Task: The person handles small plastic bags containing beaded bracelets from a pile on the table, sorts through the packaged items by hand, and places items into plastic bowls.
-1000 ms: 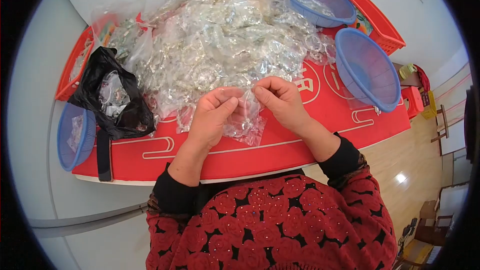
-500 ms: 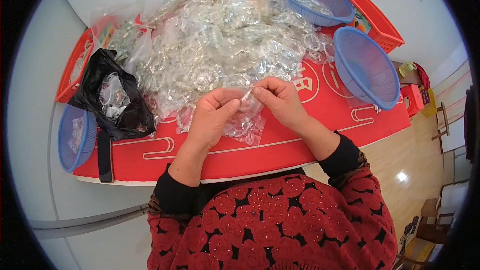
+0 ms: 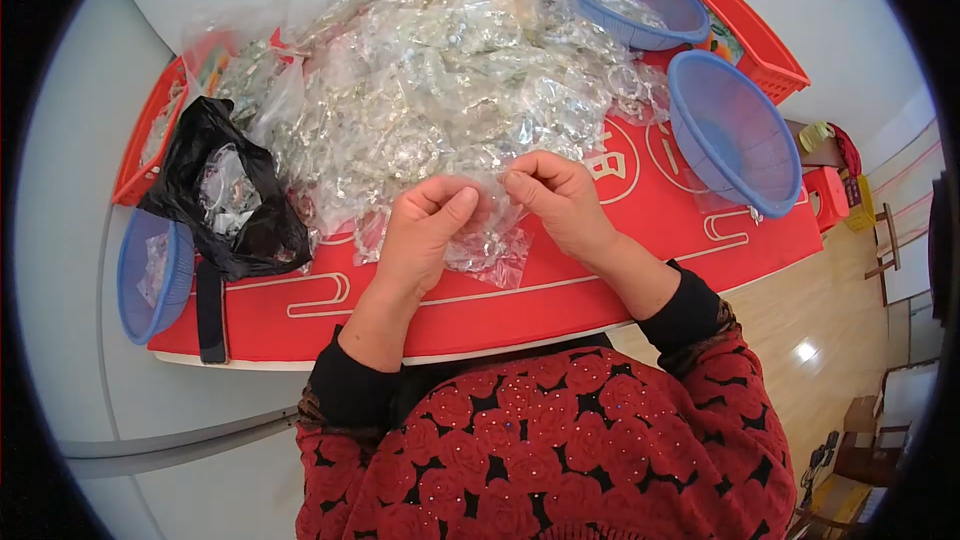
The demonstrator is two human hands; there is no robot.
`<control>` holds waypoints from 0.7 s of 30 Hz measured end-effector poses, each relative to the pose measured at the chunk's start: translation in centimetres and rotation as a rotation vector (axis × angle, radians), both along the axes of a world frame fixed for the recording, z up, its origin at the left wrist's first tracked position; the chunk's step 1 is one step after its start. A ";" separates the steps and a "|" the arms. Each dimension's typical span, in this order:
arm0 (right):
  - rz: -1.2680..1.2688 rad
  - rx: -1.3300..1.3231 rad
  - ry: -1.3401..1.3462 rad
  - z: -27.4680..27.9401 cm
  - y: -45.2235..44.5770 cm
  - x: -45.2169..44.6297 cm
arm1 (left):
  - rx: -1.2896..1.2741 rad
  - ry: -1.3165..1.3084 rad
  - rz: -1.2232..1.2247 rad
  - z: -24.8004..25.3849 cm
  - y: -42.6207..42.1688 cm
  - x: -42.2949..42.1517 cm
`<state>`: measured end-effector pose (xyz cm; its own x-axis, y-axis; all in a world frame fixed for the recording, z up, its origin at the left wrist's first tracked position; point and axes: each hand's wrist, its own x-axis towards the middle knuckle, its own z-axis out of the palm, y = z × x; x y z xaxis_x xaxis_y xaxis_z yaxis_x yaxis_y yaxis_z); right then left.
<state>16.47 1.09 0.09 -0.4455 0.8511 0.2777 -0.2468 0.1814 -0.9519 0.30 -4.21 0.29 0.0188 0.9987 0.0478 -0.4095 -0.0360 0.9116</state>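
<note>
A table [image 3: 560,318] heaped with bags [image 3: 450,70] suggests a workroom.

Illumination bright, fairly even over the red tabletop [image 3: 500,327], shadows soft; specular glints break up fine detail in the heap of clear bags [image 3: 440,70] upon it. Single hot spot on the floor [image 3: 806,351] right of the tabletop. Fisheye distortion: pale panels [image 3: 70,190] left of the tabletop bow, corners black.
</note>
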 end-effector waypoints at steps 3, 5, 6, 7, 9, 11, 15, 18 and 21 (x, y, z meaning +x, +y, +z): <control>0.027 0.024 0.003 -0.1 0.1 0.1 | 0.027 0.027 0.004 -0.1 0.0 -0.1; 0.038 0.026 0.010 0.3 -0.1 0.0 | 0.033 0.031 0.025 -0.1 0.0 -0.1; 0.057 0.015 0.000 0.3 -0.1 0.1 | 0.030 0.032 0.041 0.0 -0.1 -0.1; 0.076 0.004 -0.010 0.4 -0.1 0.1 | 0.027 0.032 0.057 0.0 -0.2 -0.1; 0.107 -0.037 -0.003 0.4 -0.1 0.1 | 0.047 0.023 0.057 0.0 -0.1 -0.2; 0.133 -0.099 0.030 0.4 -0.1 0.1 | 0.053 0.022 0.071 0.0 -0.1 -0.2; 0.146 -0.113 0.002 1.3 -0.4 0.1 | 0.056 0.048 0.080 0.2 -0.1 0.0; 0.146 -0.068 -0.100 1.2 0.0 0.5 | 0.085 0.107 0.076 0.1 -0.1 0.1; 0.196 -0.039 -0.158 0.6 0.8 1.0 | 0.095 0.162 0.080 0.3 -0.2 0.1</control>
